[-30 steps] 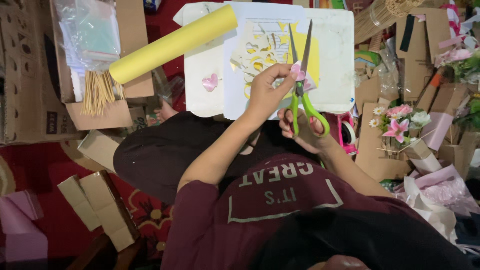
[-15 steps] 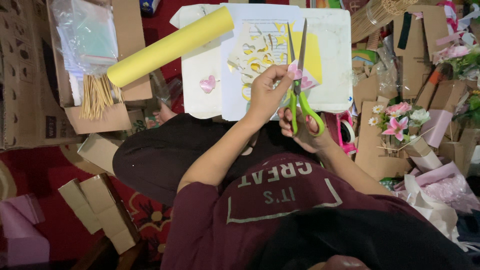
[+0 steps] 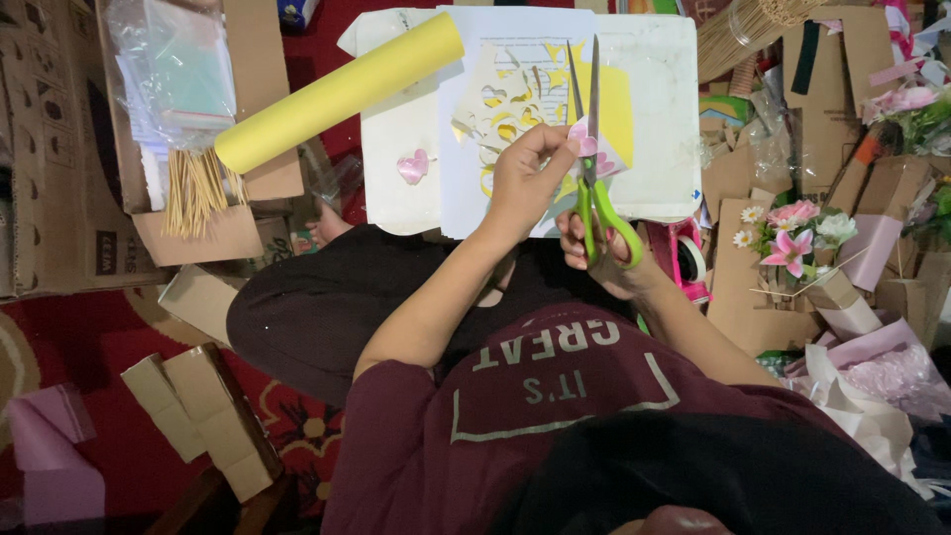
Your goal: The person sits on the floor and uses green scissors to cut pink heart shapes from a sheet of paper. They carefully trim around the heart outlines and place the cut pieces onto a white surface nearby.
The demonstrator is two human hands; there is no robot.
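Head view: at far left a bundle of wooden sticks (image 3: pixel 193 188) lies on cardboard, with a yellow paper roll (image 3: pixel 337 91) beside it. Near the middle, the left hand (image 3: pixel 523 183) pinches a small pink paper piece (image 3: pixel 584 139). Just right, the right hand (image 3: pixel 604 253) grips green-handled scissors (image 3: pixel 592 178), blades slightly parted around the paper. Pink flowers (image 3: pixel 792 233) stand farther right.

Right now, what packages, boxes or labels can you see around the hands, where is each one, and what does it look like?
Clear plastic bag: top left, in a brown cardboard box, holding pale sheets.
Flattened cardboard box: far left, brown with dark print.
Folded cardboard pieces: lower left on the red floor, plain brown.
Cardboard boxes: right side, brown, among pink flowers.
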